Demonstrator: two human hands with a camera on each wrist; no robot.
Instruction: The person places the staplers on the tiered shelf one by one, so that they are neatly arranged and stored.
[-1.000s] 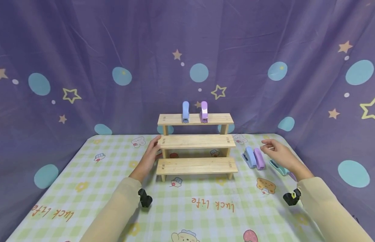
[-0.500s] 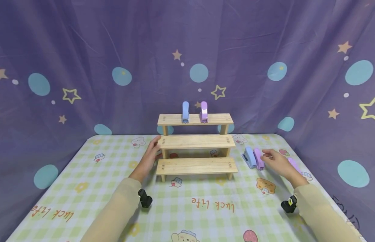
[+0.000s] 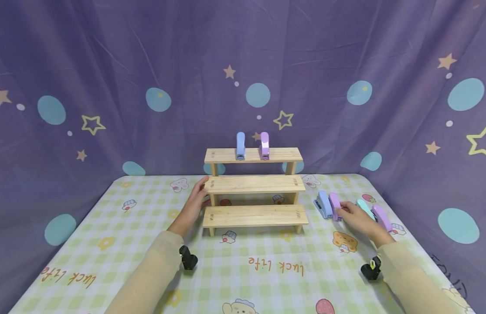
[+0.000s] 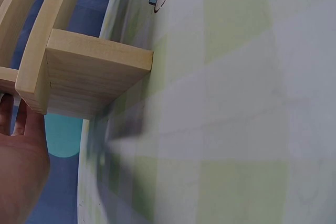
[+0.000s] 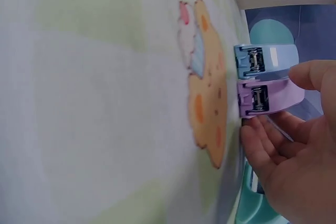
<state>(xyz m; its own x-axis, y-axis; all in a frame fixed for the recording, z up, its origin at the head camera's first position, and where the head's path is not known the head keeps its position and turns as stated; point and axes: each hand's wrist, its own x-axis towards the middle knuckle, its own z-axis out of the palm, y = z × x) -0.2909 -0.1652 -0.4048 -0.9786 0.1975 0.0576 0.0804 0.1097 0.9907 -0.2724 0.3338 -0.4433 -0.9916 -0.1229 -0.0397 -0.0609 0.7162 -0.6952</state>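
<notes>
On the right of the checked cloth [image 3: 258, 246], the right hand [image 3: 358, 219] grasps a purple stapler [image 3: 334, 204], its thumb on the left flank and its fingers on the other side. That stapler stands on the cloth with a blue stapler [image 3: 323, 203] just beside it on the left. Farther right, past the hand, a teal stapler [image 3: 363, 206] and another purple one [image 3: 382, 218] sit close together. Left of all four, near the middle, stands a three-tier wooden rack [image 3: 255, 215]; its far, highest board bears a light-blue stapler [image 3: 240, 147] at left and a lilac stapler [image 3: 264, 147] at right, upright and apart. The left hand [image 3: 191, 206] touches the rack's left end by the middle board; whether its fingers curl round the wood, I cannot tell. Behind the table's far edge hangs a purple curtain [image 3: 109, 52] printed with stars.
</notes>
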